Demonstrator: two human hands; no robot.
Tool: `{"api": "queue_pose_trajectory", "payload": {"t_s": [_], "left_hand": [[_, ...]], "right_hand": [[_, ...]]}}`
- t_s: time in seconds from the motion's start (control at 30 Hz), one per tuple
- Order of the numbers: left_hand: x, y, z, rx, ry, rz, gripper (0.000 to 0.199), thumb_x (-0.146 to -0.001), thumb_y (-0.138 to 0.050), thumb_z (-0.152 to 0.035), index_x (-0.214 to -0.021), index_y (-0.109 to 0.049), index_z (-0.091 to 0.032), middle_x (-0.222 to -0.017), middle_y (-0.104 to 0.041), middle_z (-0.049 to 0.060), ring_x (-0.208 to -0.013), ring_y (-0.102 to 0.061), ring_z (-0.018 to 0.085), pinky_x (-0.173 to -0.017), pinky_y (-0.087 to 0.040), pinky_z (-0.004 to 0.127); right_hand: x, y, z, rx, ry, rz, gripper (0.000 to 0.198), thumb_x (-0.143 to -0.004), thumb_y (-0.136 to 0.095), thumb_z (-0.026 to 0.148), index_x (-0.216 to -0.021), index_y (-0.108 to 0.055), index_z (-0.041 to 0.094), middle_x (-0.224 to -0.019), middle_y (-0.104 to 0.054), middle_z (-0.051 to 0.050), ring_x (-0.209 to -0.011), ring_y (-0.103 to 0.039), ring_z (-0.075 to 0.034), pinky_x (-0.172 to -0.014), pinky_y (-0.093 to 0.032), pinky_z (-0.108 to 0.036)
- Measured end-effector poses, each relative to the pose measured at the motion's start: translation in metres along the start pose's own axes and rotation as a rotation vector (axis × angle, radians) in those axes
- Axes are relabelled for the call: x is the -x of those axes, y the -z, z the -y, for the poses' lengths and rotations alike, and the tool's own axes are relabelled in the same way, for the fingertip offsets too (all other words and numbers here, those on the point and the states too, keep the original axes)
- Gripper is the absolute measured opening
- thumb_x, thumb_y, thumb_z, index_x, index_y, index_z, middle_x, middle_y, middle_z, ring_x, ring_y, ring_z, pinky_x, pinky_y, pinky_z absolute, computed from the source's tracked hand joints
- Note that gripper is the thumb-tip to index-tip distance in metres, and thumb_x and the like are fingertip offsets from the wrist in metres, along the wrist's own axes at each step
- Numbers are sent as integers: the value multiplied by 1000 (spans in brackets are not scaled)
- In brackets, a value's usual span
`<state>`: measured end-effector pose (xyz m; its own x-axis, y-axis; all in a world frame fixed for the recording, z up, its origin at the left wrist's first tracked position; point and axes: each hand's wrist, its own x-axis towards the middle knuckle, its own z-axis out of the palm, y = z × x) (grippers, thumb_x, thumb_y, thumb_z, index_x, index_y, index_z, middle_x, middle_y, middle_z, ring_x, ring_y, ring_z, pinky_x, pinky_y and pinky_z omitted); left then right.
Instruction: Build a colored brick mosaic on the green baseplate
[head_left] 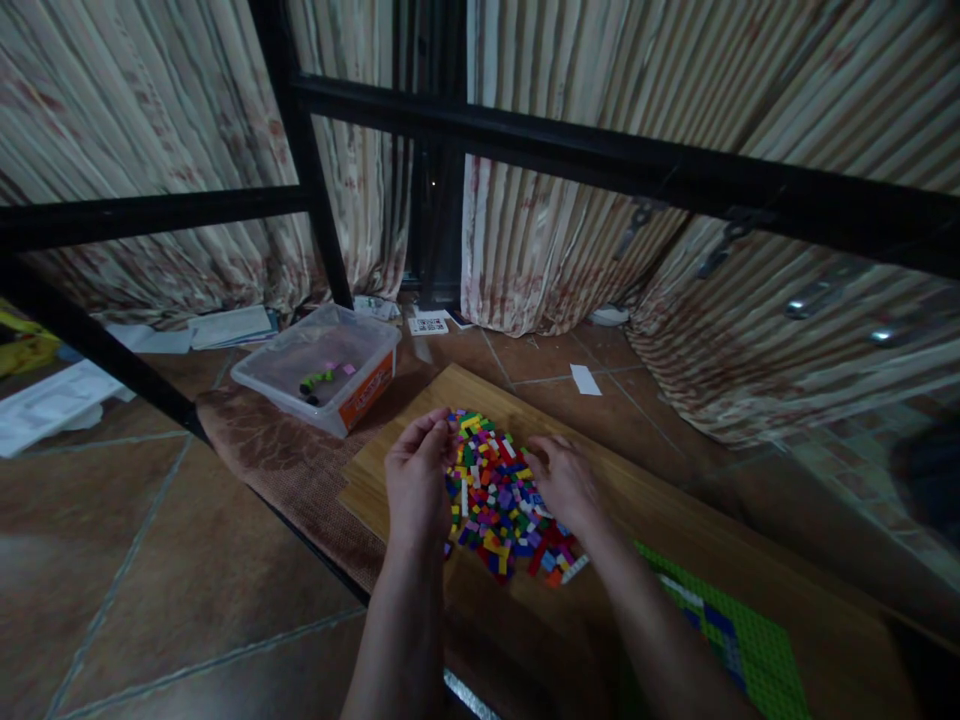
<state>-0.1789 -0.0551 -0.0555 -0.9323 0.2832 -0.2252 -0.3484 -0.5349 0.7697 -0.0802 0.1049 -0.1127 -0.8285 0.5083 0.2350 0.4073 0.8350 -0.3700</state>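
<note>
Left hand (417, 462) and right hand (564, 478) flank the colourful bricks (495, 495)

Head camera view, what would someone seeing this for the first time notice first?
Probably the bright, many-coloured pile of toy bricks on the wooden board, lying between the left hand and the right hand. Next might come the green studded baseplate at the lower right, partly hidden by the right forearm, and the clear plastic tub with an orange label, left of the board.
</note>
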Motion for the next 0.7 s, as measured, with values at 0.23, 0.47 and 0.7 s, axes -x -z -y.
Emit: {"api": "queue_pose_trajectory", "payload": {"t_s": [0.23,0.47,0.7], "left_hand": [[0,-1,-1,42,29,-9,21,-61,-73,-20,-81,-69,-12,-69,-63,-1,-57,-52,4,-56,-39,16],[1,-2,-1,50,31,-12,22,-61,-73,-20,-82,-70,-12,-69,-63,-1,-57,-52,4,-57,-40,16],[0,-2,5,-105,108,34,23,-63,-71,-24,-83,-68,-14,-68,-63,-1,-55,-50,5,-54,-36,17]], "right_hand": [[-31,-20,13,-114,-24,145,32,-85,-54,31,-111,-65,16,-111,-64,-14,-109,-53,-26,-96,-38,-41],[-30,-21,9,-312,-62,178,28,-74,-61,19,-100,-69,22,-102,-68,-5,-95,-60,-21,-85,-45,-34],[-18,-12,-2,-624,-173,113,23,-73,-63,28,-93,-71,20,-86,-72,-4,-77,-65,-18,-74,-49,-32]]}}
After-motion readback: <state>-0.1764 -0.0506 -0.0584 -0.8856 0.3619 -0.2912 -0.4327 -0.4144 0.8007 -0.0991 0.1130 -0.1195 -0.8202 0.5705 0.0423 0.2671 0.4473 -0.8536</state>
